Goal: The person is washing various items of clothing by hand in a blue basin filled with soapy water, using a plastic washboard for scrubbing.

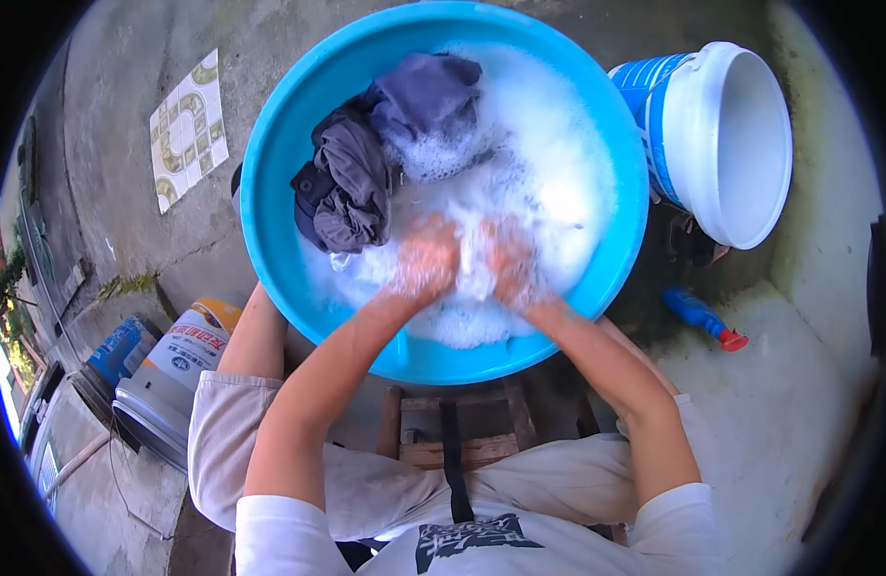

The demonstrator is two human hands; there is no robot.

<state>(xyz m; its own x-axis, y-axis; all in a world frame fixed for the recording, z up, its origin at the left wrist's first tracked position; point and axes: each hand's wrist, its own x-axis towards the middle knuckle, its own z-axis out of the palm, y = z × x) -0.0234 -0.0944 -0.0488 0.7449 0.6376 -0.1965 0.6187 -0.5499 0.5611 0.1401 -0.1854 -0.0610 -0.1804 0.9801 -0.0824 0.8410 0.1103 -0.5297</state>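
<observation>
A large blue plastic basin point(443, 371) full of foamy water point(558, 173) is before me. My left hand point(425, 255) and my right hand point(511, 259) are side by side in the suds near its front. Both look closed around a white cloth point(476, 270), stretched between them; motion blur and foam hide the fingers. To the left of my hands lies a wet dark grey garment point(349, 183) with a button. Beyond it, a purplish-grey cloth point(432, 90) rises out of the water, its lower end covered in foam.
A white and blue plastic bucket point(752, 144) lies tipped at the right. Below it, a blue bottle with a red cap point(695, 313) rests on the concrete floor point(760, 403). Printed buckets point(176, 353) stand at the left. A wooden stool point(457, 450) is beneath me.
</observation>
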